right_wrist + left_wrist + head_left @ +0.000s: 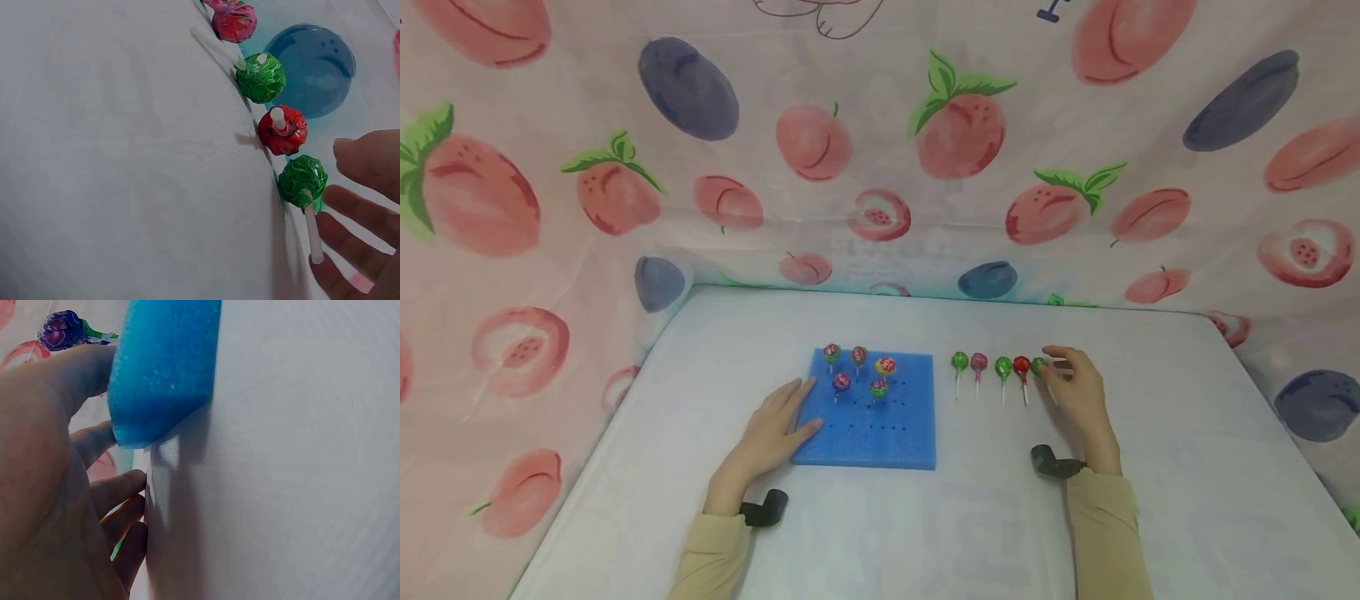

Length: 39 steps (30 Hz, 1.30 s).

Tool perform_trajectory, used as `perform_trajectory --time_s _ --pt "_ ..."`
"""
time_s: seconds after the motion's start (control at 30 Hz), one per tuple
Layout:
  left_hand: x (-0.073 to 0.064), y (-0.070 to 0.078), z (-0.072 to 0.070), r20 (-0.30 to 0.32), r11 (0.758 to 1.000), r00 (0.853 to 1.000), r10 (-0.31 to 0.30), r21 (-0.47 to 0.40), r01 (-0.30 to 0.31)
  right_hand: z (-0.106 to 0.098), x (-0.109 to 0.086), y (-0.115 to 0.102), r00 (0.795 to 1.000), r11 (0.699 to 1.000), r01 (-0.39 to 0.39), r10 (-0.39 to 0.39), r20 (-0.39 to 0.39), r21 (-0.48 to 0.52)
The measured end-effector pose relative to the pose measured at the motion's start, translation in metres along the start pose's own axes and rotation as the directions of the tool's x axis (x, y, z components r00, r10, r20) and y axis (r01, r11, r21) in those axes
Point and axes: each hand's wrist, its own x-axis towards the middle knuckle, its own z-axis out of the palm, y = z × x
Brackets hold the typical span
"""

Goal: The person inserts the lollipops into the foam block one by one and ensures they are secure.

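A blue foam board [880, 446] with rows of small holes lies on the table, several wrapped lollipops standing upright in its back part. At its left edge my left hand [771, 429] rests with fingers and thumb spread; in the left wrist view the blue foam [165, 369] shows beside the fingers [119, 487]. To the right, several lollipops lie in a row. My right hand [1077, 392] is at the row's right end, by a green lollipop [303, 181]. Its thumb stands apart from the candy, while the fingertips [340, 197] come close to candy and stick.
In the row, a red lollipop [1022, 365] lies beside the green one, then another green lollipop [1003, 367], a pink lollipop [979, 362] and a green lollipop [959, 361] further left. A white cloth covers the table [865, 533]. Behind hangs a fruit-patterned curtain [940, 217].
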Motion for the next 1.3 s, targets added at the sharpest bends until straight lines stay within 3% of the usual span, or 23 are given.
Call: perform_trajectory --time_s 0.23,0.4,0.87,1.3 --pt "0.0000 -0.0006 0.0011 -0.002 1.000 1.000 0.001 0.005 -0.001 0.0016 0.0014 0.0060 0.997 0.999 -0.023 0.025 0.072 -0.036" --pt "-0.0006 -0.0009 0.0011 -0.012 1.000 1.000 0.006 -0.001 -0.006 0.0018 0.0029 0.0058 0.994 0.998 0.015 -0.009 0.106 -0.059" --pt "-0.0014 -0.0014 0.0022 -0.014 1.000 1.000 0.003 -0.007 -0.003 0.0065 0.0038 0.0087 0.990 0.977 0.113 -0.096 0.101 -0.182" --pt "-0.0001 -0.0016 0.0026 -0.006 1.000 1.000 0.007 0.012 -0.006 0.0030 0.0001 0.0005 0.994 0.972 0.048 -0.025 0.105 -0.229"
